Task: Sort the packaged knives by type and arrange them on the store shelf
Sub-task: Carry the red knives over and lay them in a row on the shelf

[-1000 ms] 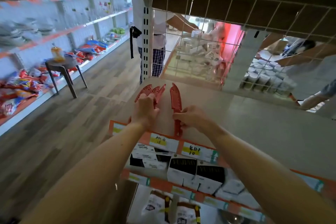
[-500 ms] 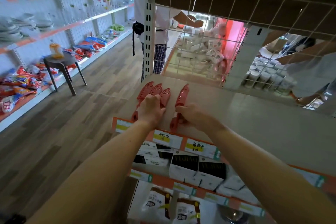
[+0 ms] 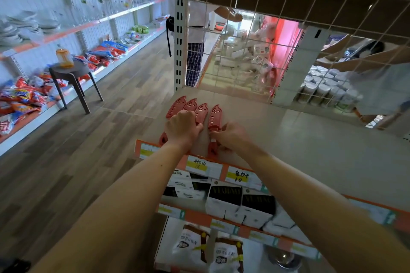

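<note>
1. Four red sheathed knives (image 3: 200, 113) lie side by side on the shelf (image 3: 299, 150), tips pointing away, handles toward the front edge.
2. The left hand (image 3: 183, 129) lies flat over the three left knives, pressing down, fingers closed on nothing; just beside it, the right hand (image 3: 230, 137) pinches the handle of the fourth knife (image 3: 215, 117), whose sheath reaches forward past the grip.
3. They look light, stiff and smooth plastic; likely to skid on the bare shelf.
4. Best held at the handle, or pinched across the sheath; slide rather than lift to keep the row even.
</note>
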